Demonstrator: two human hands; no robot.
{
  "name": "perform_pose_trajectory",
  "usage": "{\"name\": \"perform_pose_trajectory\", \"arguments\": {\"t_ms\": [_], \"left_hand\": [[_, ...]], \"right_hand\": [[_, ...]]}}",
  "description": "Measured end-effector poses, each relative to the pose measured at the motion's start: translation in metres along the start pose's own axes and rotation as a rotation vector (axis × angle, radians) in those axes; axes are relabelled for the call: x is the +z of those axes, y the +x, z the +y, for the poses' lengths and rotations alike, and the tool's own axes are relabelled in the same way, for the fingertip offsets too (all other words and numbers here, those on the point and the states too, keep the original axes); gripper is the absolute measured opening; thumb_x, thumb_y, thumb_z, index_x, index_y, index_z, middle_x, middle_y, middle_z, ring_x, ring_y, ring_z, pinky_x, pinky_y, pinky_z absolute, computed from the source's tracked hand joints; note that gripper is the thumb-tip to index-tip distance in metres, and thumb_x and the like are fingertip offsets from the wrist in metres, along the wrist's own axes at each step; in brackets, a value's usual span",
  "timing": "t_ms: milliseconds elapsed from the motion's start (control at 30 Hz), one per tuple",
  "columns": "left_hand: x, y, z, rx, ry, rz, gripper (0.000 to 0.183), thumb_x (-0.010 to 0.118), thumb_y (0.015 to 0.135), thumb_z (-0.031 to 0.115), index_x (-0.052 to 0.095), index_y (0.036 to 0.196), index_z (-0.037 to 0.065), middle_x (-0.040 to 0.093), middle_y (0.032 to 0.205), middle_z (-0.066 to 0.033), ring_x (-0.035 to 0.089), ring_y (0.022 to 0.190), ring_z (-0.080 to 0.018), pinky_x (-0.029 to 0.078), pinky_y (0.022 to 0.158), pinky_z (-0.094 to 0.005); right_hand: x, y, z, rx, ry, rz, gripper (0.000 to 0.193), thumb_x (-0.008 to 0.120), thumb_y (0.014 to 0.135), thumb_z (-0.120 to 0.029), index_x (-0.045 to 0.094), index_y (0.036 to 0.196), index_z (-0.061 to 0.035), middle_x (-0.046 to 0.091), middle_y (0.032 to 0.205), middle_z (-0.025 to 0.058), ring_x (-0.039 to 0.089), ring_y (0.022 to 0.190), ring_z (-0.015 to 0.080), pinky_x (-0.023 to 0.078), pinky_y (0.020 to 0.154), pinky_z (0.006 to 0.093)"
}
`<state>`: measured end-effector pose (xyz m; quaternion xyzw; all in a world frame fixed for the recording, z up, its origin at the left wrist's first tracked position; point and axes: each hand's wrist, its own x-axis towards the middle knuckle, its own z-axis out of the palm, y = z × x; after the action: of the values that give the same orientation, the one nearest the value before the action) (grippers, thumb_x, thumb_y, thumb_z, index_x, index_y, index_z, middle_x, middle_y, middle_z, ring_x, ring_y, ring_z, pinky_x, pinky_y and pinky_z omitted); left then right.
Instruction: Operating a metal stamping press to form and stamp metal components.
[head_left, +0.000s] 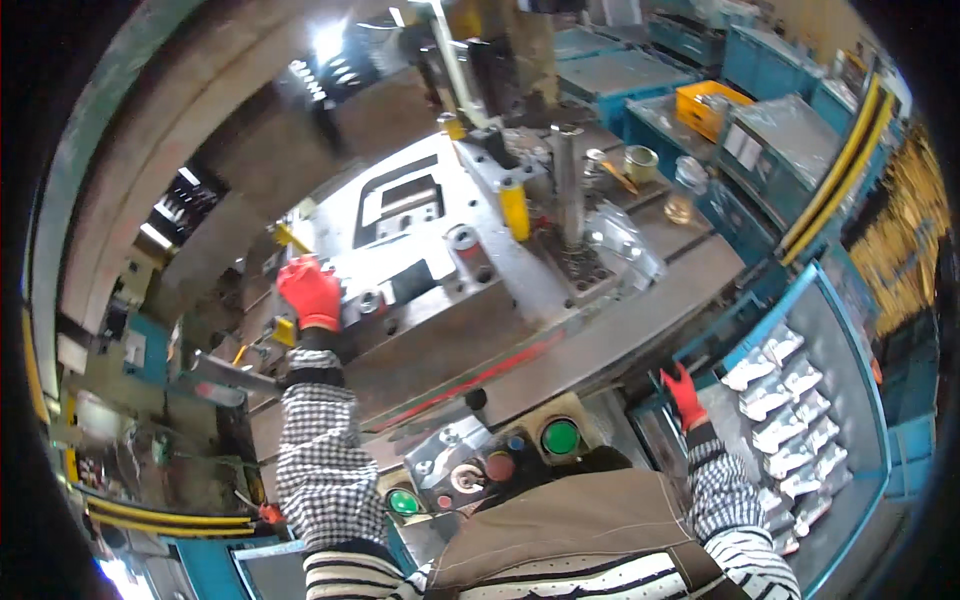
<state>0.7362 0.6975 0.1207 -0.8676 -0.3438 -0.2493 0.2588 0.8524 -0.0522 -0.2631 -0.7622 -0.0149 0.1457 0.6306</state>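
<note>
Brown cloth apron [570,515] lies nearest us. Our two hands wear red gloves: the left hand [310,290] is at the near-left corner of the silvery metal die [520,282], fingers curled, though we cannot tell what it grips; the right hand [684,398], fingers parted around nothing visible, is just beside the blue-rimmed grey bin [850,400]. Two round green buttons [561,437] flank our controls. Beneath the die runs the brownish steel worktop [610,335]. Silvery metal parts [785,425], overlapping beyond exact count, lie in rows inside the bin. One orange crate [692,110] stands among blue containers [770,68] beyond.
</note>
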Motion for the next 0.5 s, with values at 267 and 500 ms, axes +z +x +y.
{"name": "perform_pose_trajectory", "arguments": {"t_ms": [267,500], "left_hand": [[-0.069,-0.032,-0.040,-0.004,-0.843,0.328,0.030,0.065,0.089,-0.002,0.059,0.119,0.000,0.069,0.109,-0.0176,0.070,0.105,-0.0348,0.055,0.089,-0.0437],[-0.178,-0.204,-0.153,-0.295,-0.951,0.080,0.035,0.061,0.090,-0.007,0.062,0.124,0.000,0.067,0.109,-0.0106,0.066,0.098,-0.0232,0.053,0.091,-0.0358]], "right_hand": [[0.018,0.156,-0.176,-0.309,-0.478,0.215,0.075,0.080,0.094,-0.038,0.052,0.151,0.0024,0.060,0.148,0.0241,0.056,0.138,0.0379,0.046,0.113,0.0439],[0.022,0.252,-0.160,-0.246,-0.839,0.051,0.073,0.080,0.089,-0.043,0.060,0.141,0.0031,0.067,0.136,0.0262,0.063,0.128,0.0403,0.050,0.105,0.0456]]}}
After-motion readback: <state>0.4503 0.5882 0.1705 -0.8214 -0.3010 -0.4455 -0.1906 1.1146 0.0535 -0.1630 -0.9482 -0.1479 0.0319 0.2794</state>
